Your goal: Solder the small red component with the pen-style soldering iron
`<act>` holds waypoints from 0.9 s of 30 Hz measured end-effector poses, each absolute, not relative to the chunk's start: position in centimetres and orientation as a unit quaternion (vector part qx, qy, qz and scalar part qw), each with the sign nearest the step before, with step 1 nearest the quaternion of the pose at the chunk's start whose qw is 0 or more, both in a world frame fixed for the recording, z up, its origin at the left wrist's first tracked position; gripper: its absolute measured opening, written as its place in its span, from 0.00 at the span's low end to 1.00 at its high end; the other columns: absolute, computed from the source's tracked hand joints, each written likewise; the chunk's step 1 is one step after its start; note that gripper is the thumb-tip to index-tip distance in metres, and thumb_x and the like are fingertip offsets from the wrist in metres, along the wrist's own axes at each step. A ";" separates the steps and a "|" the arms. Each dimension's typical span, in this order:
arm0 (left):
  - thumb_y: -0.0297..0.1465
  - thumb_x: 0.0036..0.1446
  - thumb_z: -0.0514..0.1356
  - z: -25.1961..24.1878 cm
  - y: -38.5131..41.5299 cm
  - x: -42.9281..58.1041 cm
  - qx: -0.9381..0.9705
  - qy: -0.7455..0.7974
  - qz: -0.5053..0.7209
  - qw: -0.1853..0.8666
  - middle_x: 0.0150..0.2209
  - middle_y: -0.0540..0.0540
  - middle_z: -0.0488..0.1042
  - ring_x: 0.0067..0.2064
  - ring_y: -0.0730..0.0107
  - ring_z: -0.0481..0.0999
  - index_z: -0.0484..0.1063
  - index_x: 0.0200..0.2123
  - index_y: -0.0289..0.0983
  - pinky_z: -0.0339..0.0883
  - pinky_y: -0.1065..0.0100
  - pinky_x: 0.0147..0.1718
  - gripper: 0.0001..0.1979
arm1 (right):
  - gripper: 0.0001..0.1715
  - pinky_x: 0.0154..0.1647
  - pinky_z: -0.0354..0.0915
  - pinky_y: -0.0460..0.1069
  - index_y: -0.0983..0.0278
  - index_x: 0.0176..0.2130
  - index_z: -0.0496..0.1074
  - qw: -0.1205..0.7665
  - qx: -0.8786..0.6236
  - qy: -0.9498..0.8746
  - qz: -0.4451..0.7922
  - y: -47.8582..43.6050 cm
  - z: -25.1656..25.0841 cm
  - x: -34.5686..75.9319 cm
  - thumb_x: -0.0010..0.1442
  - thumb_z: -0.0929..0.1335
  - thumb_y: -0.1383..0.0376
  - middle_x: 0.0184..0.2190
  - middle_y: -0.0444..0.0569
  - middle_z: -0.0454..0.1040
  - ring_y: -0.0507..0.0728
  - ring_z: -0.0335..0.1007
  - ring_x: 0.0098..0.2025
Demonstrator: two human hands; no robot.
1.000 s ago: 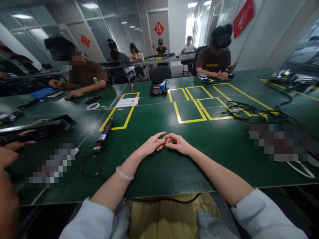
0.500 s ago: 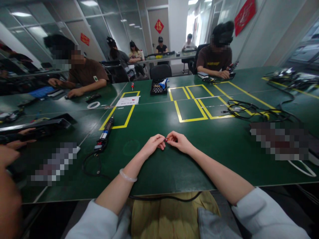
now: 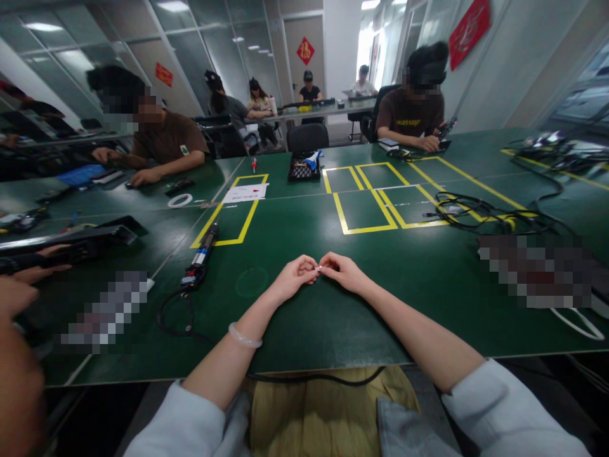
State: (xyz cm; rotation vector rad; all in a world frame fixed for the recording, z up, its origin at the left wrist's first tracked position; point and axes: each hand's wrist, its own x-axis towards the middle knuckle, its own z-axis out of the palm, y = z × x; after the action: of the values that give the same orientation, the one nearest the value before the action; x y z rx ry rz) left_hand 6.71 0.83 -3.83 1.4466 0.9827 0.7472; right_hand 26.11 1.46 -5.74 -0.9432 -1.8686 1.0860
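Elbows spread at the near edge of a long green table (image 3: 285, 343), a person in light-blue sleeves (image 3: 514, 400) brings 2 bare hands together just above the surface. The left hand (image 3: 297, 277), a pale bracelet (image 3: 245, 336) on its wrist, has its thumb and forefinger closed at the tips on a tiny pale object (image 3: 318, 269); the right hand (image 3: 343, 271) meets it from the other side, its thumb and forefinger also pinched on the piece. The object sits between the 2 sets of fingertips, mostly hidden and too small to identify. To the left of the hands lies a slim black-and-silver device (image 3: 202, 254), its cable looped on the tabletop and its upper end at a rectangle of yellow tape (image 3: 250, 222). A sheet of paper (image 3: 245, 192) lies across that rectangle, with a white ring (image 3: 177, 206) to its left. Beyond the hands, a black tray (image 3: 304, 178) holds a blue-and-white item (image 3: 313, 160), while a tangle of black cables (image 3: 476, 206) spreads over more taped lines at right. Across the table, 2 co-workers in brown T-shirts, at left (image 3: 164, 143) and right (image 3: 412, 120), bend over items of their own.
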 end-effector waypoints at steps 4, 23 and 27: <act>0.34 0.48 0.66 -3.9 0.8 6.8 0.617 0.430 0.326 0.573 0.33 0.50 0.70 0.32 0.76 0.73 0.65 0.39 0.34 0.68 0.71 0.33 0.18 | 0.10 0.30 0.59 0.45 0.65 0.37 0.69 0.386 -0.362 -0.740 0.415 1.5 -5.7 26.1 0.57 0.68 0.61 0.26 0.42 0.69 0.50 0.61 0.27; 0.43 0.58 0.55 -3.7 1.1 6.4 0.622 0.475 0.316 0.537 0.42 0.43 0.71 0.40 0.70 0.73 0.65 0.48 0.35 0.69 0.70 0.34 0.21 | 0.09 0.31 0.60 0.45 0.65 0.39 0.69 0.378 -0.380 -0.750 0.388 1.5 -5.7 26.3 0.55 0.68 0.66 0.26 0.42 0.69 0.50 0.63 0.27; 0.44 0.59 0.52 -3.0 2.5 2.9 0.662 0.548 0.312 0.406 0.49 0.41 0.69 0.45 0.66 0.73 0.60 0.58 0.38 0.69 0.64 0.41 0.27 | 0.09 0.31 0.60 0.45 0.65 0.38 0.69 0.371 -0.386 -0.745 0.397 1.4 -5.4 26.4 0.54 0.68 0.66 0.26 0.41 0.68 0.50 0.62 0.27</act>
State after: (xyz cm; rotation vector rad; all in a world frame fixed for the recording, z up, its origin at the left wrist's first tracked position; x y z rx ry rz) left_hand 2.86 2.50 -2.95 1.6687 1.3811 0.7881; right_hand 26.44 1.42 -5.42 -0.9904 -1.9119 1.0194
